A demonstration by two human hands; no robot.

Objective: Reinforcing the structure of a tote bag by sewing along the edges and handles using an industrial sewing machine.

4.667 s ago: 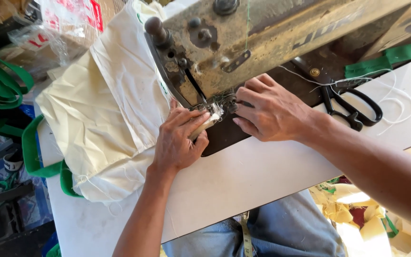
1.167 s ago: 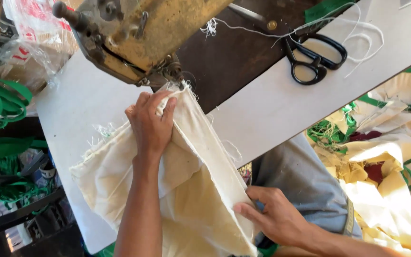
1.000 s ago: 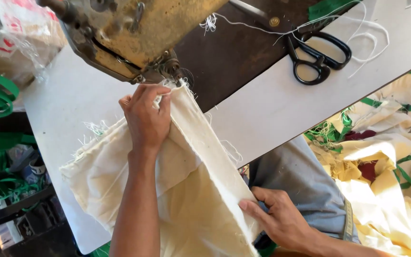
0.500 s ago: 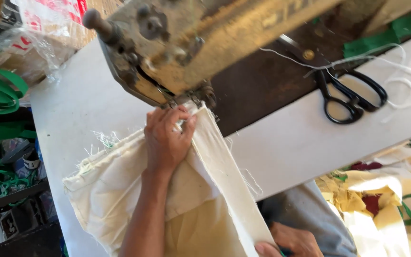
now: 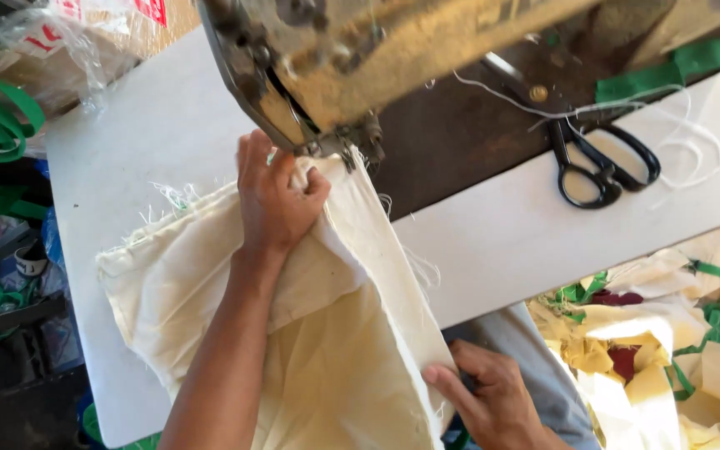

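We have the cream cloth [image 5: 210, 275] spread over the white surface [image 5: 135, 142], its top corner pushed under the head of the sewing machine [image 5: 360, 58]. Our left hand [image 5: 277, 200] is closed on a bunched fold of the cloth right beside the presser foot [image 5: 352, 146], fingers pinching the layers together. Our right hand [image 5: 493, 396] sits well apart at the near edge, fingers pressed on the folded hem where it hangs off the surface toward our lap.

To do this well, we judge that the edge between the hands should run taut and straight, the layers even, and the left fingertips clear of the needle, which we cannot see from here. The loose frayed threads along the cloth's edge could snag under the foot. The black scissors [image 5: 602, 162] lie to the right, amid loose white thread [image 5: 693, 150].
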